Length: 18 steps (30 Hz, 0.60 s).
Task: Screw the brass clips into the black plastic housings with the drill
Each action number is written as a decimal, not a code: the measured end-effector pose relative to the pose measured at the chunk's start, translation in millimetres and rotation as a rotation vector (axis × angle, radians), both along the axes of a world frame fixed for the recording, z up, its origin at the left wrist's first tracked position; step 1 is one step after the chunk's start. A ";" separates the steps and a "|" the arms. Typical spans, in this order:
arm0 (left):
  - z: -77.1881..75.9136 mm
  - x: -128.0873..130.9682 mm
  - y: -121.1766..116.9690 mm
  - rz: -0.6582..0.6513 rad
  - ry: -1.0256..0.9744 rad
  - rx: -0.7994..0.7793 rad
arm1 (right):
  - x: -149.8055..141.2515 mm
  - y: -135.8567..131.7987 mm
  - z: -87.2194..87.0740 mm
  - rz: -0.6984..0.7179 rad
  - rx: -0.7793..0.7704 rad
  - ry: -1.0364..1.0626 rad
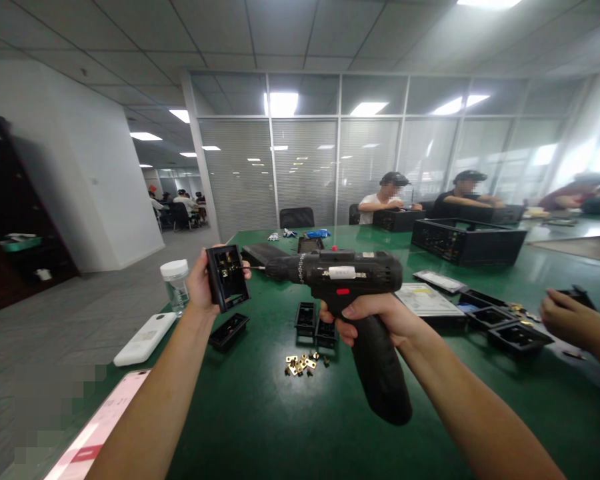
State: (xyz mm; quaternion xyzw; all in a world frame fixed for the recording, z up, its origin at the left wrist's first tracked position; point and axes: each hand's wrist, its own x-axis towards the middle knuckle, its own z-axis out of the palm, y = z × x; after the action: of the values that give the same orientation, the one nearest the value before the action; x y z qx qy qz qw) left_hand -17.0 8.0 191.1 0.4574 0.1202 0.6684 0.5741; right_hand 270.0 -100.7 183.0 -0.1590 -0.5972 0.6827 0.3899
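My left hand (201,283) grips a black plastic frame (227,277) with brass pieces inside, held up above the table. In my right hand (365,317) is a black cordless drill (360,273), fingers wrapped round its handle. The drill's bit (254,268) points left, its tip at the frame's right side; whether it touches a screw is hidden. Below lie another black frame (229,331), two more small black frames (306,319) side by side, and a pile of brass plates and dark screws (301,363) on the green table (265,413).
A clear jar (175,283), a white power bank (145,339) and a pink-screened phone (100,427) line the left edge. At right are a hard drive (425,300), black frames (517,337) and a co-worker's hand (570,320). Black metal cases (467,243) stand further back, near seated people.
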 end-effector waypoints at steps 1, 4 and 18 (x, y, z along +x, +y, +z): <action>-0.2 -0.2 0.2 0.007 0.002 0.000 | 0.1 0.0 0.2 0.002 -0.004 -0.005; -1.3 -0.8 0.9 0.014 0.009 0.013 | 0.1 -0.3 1.0 0.001 -0.018 -0.008; -4.2 -3.9 5.8 0.006 0.031 0.057 | 0.2 1.6 -1.1 0.017 0.000 0.011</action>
State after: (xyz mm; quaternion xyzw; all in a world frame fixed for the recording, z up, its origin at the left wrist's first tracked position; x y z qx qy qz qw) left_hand -20.9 13.7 186.8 0.4836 0.1114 0.6662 0.5567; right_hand 270.3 -99.0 181.8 -0.1501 -0.5965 0.6867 0.3874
